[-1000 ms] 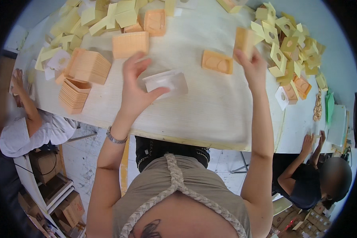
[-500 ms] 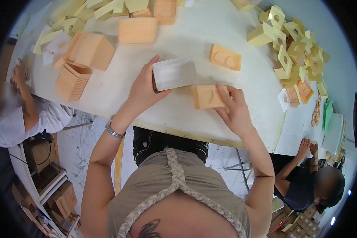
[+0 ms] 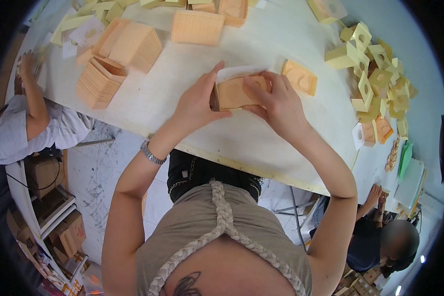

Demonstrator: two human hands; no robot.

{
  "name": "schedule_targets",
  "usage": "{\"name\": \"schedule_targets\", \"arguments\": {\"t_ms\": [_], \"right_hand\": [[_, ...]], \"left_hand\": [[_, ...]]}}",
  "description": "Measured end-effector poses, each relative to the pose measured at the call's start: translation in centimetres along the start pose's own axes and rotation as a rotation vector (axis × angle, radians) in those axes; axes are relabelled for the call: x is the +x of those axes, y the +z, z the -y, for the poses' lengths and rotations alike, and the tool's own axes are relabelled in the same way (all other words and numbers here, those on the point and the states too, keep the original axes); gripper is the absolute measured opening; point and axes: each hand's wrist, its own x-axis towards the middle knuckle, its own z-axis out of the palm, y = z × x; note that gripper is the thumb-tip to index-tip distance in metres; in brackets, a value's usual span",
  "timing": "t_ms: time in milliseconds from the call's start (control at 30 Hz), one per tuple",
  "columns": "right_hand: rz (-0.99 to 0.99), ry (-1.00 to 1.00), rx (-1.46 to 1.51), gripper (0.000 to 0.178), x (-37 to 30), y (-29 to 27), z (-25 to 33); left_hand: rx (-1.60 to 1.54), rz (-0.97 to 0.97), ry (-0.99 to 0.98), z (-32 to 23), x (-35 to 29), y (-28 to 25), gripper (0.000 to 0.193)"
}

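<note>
My left hand [image 3: 195,98] grips the left side of a small white box [image 3: 239,72], fingers at its far edge and thumb at its near edge. A peach-orange moulded insert [image 3: 230,93] with a shallow recess lies over the box's opening, partly inside its walls. My right hand [image 3: 279,102] is closed on the insert's right end, fingers on its top and thumb at the near side. How deep the insert sits is hidden by my fingers. Just beyond my right hand, a similar orange insert [image 3: 300,78] lies flat on the white table [image 3: 261,143].
Stacks of nested peach inserts [image 3: 197,28] [image 3: 101,84] stand at the far left. Yellow folded pieces with round holes [image 3: 362,93] are heaped at the right. One person [image 3: 32,123] sits at the left, another [image 3: 375,241] at the lower right. The table's near edge runs before my waist.
My right hand has brought the orange insert left and up onto the white box. The box, held in my left hand, has turned its opening toward the insert. The view has shifted slightly.
</note>
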Motion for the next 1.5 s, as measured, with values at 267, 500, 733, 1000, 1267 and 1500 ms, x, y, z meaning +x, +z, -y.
{"name": "schedule_targets", "arguments": {"t_ms": [267,500,733,1000,1267,1500], "right_hand": [[-0.061,-0.044,-0.001,0.055,-1.2,1.7,-0.9],[0.039,-0.135,-0.059,0.053,-1.6,0.2,-2.3],[0.001,-0.022,-0.223,0.047,-0.7,0.6,0.4],[-0.224,-0.095,-0.337,0.037,-2.4,2.8,-0.9],[-0.052,-0.165,-0.252,0.033,-2.6,0.8,-1.8],[-0.116,-0.337,-0.227,0.024,-0.8,0.6,-3.3]], "left_hand": [[0.055,-0.004,0.025,0.1,-0.1,0.0,0.112],[0.022,0.066,-0.056,-0.4,0.0,0.1,0.109],[0.061,-0.044,0.039,0.2,-0.1,0.3,0.103],[0.077,-0.103,0.043,0.0,0.1,0.3,0.102],[0.032,-0.105,0.054,0.4,0.0,0.6,0.100],[0.107,-0.106,0.068,0.6,0.2,0.1,0.095]]}}
